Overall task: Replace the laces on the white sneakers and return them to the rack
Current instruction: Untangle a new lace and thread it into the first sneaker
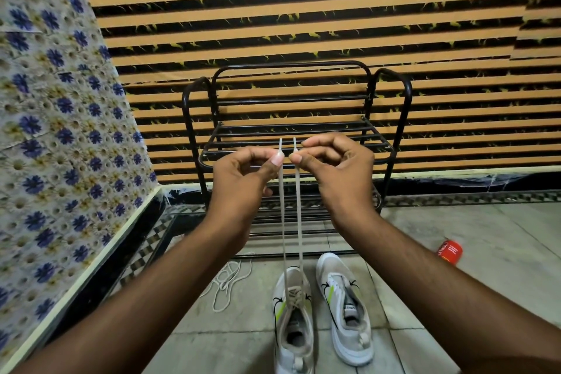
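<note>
While the two strands of the lace (299, 222) rise almost straight up from the nearer sneaker (293, 328) on the floor (455, 297), the left hand (243, 179) and right hand (337, 170) each pinch one tip between thumb and forefinger, level and just beside each other. That shoe lies directly below them, toe toward the rack (405, 94), roughly midway between both hands; the other sneaker (346, 307) stands just beside it.

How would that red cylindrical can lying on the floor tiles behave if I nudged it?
The red cylindrical can lies on its side, so it would probably roll on the smooth floor tiles. Its rigid-looking wall should likely keep shape when gripped. Its weight I cannot tell.
</note>
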### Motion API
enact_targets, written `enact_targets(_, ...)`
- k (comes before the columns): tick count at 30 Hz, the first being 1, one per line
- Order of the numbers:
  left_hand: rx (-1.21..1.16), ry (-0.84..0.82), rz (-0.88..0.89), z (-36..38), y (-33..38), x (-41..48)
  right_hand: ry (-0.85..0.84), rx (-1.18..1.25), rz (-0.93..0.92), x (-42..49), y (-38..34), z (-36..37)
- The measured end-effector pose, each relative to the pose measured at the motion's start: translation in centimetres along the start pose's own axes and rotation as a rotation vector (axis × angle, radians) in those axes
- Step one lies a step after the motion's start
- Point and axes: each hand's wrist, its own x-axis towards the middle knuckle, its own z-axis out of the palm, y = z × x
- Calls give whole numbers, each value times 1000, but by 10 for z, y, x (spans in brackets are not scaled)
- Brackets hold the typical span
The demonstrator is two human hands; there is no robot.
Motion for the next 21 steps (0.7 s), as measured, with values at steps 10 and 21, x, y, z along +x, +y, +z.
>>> enact_targets(10, -17, -11, -13, -1, -5, 2, 8, -61, -49, 2, 9, -3)
enact_targets(21, 398, -274, -118, -24, -130, 10, -294, -551, 59, -10, 115, -33)
